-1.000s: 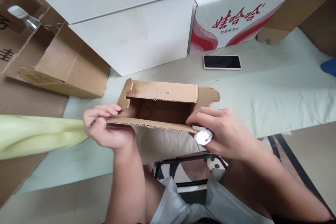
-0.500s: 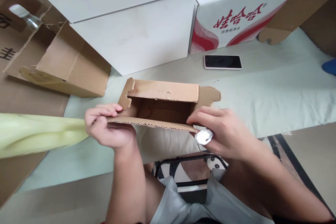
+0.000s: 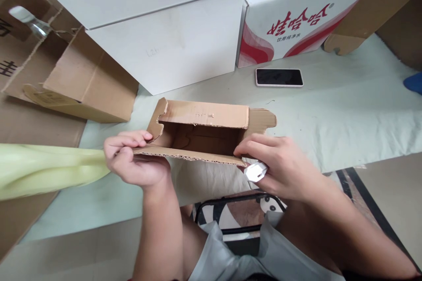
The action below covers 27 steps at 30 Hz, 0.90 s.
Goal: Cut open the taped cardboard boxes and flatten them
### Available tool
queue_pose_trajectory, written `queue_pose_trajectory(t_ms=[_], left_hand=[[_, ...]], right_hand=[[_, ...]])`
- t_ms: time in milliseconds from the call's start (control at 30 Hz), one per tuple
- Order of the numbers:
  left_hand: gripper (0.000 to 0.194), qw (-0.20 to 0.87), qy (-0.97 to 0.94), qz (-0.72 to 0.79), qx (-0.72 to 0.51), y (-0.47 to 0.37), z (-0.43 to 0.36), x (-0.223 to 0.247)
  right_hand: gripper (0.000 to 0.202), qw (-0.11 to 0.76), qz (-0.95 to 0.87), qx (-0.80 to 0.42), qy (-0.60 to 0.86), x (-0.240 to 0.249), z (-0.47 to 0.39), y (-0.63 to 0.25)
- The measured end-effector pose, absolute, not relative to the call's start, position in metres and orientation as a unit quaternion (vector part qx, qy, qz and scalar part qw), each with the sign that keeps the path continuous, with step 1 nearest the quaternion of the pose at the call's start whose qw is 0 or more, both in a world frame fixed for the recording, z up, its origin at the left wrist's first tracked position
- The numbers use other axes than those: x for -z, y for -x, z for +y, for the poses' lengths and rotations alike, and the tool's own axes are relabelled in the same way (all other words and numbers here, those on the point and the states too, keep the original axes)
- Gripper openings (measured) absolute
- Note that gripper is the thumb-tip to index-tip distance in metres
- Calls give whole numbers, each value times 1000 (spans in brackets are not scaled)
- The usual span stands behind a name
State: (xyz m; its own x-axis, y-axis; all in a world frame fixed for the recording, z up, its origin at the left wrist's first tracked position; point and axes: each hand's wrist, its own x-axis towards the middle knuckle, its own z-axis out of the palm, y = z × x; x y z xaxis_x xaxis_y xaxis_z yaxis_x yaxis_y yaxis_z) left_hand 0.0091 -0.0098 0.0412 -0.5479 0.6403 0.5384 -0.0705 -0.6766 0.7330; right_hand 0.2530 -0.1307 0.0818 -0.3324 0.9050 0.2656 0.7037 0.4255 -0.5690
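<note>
A small brown cardboard box (image 3: 207,114) stands with its top flaps spread, and its dark inside shows. At the box's left end, my left hand (image 3: 136,160) is closed on the corner of the near flap, with fingertips by the notched end flap. My right hand (image 3: 280,164) pinches the right end of that near flap between its fingers. Tucked in the same hand is a white tool (image 3: 256,171) with a slotted, angular end, like a utility knife's handle; the rest of it is hidden by the palm.
A phone (image 3: 279,77) lies on the pale green cloth (image 3: 346,109) beyond the box. White cartons (image 3: 184,44) and a red-and-white carton (image 3: 296,22) line the back. At left are an opened brown box (image 3: 108,83), a clear bottle (image 3: 38,26) and a yellow-green bag (image 3: 49,171).
The view has shifted very slightly. Both hands keep the same hold on the box, and the flaps look unchanged.
</note>
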Motion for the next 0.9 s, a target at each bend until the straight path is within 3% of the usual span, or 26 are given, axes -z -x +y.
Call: queue_pose_trajectory(t_ms=[467,900], left_hand=[[7,206,-442,347,-802,-6,-8,-38],[8,197,-431,332,-815,-7,-9,-36]], right_hand=[[23,280,-796,-183,505,-82,-131,-252],[6,334,-769,-184,513,-71,-134,-246]])
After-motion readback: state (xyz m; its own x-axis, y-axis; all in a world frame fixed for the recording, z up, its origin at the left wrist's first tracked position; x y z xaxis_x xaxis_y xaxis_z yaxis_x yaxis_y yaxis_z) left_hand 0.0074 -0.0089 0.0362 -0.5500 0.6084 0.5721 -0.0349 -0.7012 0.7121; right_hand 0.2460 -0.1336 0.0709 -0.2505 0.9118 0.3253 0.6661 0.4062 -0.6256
